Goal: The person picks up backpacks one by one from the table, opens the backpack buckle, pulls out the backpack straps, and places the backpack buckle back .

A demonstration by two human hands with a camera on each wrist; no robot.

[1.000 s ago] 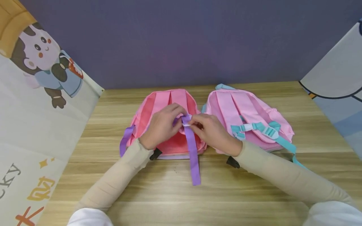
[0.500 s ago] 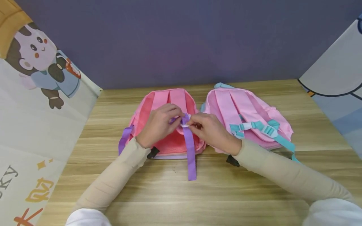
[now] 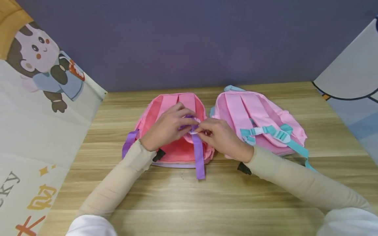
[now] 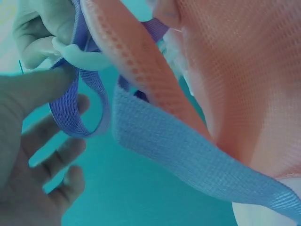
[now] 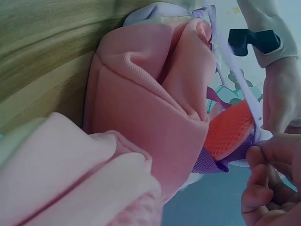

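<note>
One coral backpack (image 3: 178, 153): on the wooden table (image 3: 165, 203), just beside the light pink backpack (image 3: 254, 111).
Purple strap (image 3: 199, 155): at the white buckle (image 4: 84, 58), loose end hanging downward.
Left hand (image 3: 169, 126): thumb and finger clamped on the purple strap, others apart.
Right hand (image 3: 221, 135): pinches the white buckle.

Left bag (image 3: 177, 151), right bag (image 3: 256, 113), side by side on the bench (image 3: 183, 203), wall (image 3: 189, 46) behind both!
Left hand (image 3: 170, 123) over the left bag, right hand (image 3: 223, 136) at its right edge, buckle (image 4: 87, 60) between them, strap (image 3: 199, 155) down past the near edge; on the right bag, webbing (image 3: 298, 150) trails off its near right.
</note>
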